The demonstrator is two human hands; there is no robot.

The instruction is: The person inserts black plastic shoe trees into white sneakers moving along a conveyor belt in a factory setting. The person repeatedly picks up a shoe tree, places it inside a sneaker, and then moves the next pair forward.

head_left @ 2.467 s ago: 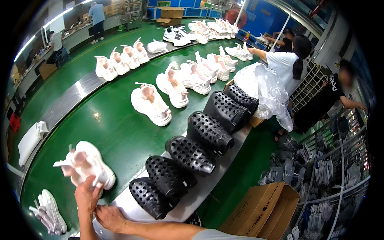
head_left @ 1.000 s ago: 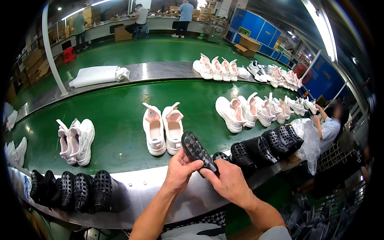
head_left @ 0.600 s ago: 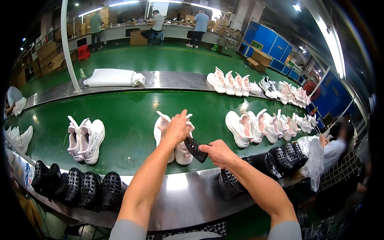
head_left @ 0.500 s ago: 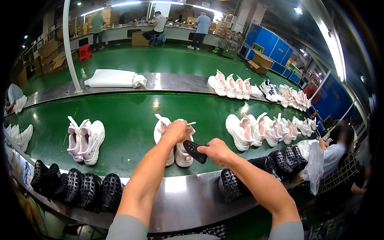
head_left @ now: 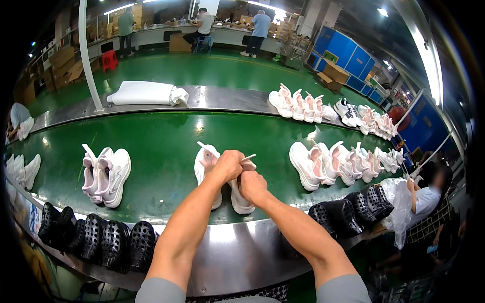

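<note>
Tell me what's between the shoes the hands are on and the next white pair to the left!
The head view shows green surface and a tiny white speck between the handled shoes and left pair.

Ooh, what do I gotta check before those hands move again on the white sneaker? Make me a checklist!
1. Both hands at one sneaker: ok. The left hand and right hand meet at the opening of the white sneaker.
2. Sneaker sole-down on the green work surface: ok.
3. Matching sneaker beside it: ok, just to its left.
4. Inside of the sneaker in sight: not ok, the hands cover it.
5. What the fingers grip: cannot tell, the knuckles hide it.
6. Black perforated shoe trees within sight: ok, lined up on the metal ledge.
</note>
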